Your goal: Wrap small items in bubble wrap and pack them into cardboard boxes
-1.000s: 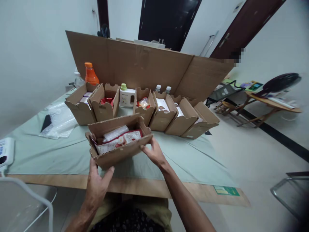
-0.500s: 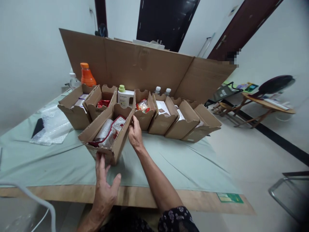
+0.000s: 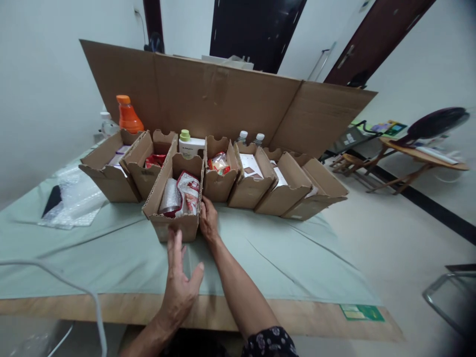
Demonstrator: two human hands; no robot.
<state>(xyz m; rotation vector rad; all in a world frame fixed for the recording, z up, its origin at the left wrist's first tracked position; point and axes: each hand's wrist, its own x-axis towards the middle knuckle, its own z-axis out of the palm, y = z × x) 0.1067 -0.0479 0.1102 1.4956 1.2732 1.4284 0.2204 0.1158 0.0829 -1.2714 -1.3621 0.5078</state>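
Note:
An open-topped cardboard bin point(image 3: 173, 228) stands in front of the row on the cloth, holding a red-and-white printed packet point(image 3: 189, 191) and a silvery bubble-wrapped roll point(image 3: 171, 197). My left hand point(image 3: 180, 277) has its fingers stretched up against the bin's front wall, thumb spread away. Along the bin's right side lies my right hand point(image 3: 208, 219), its fingers extended against the wall and partly hidden. Just behind, a white bottle with a green cap point(image 3: 190, 145) shows above the bin's far end.
More cardboard bins point(image 3: 219, 186) line both sides, with packets and white boxes inside. A tall cardboard panel point(image 3: 223, 94) rises behind them. An orange bottle point(image 3: 129, 116) stands back left, near bubble wrap point(image 3: 80, 193). A white tube point(image 3: 74, 282) curves across the lower left.
The front bin has turned straighter, its near end swinging right, and it sits closer to the row. Both hands have stayed against it, the left moving right with the near end.

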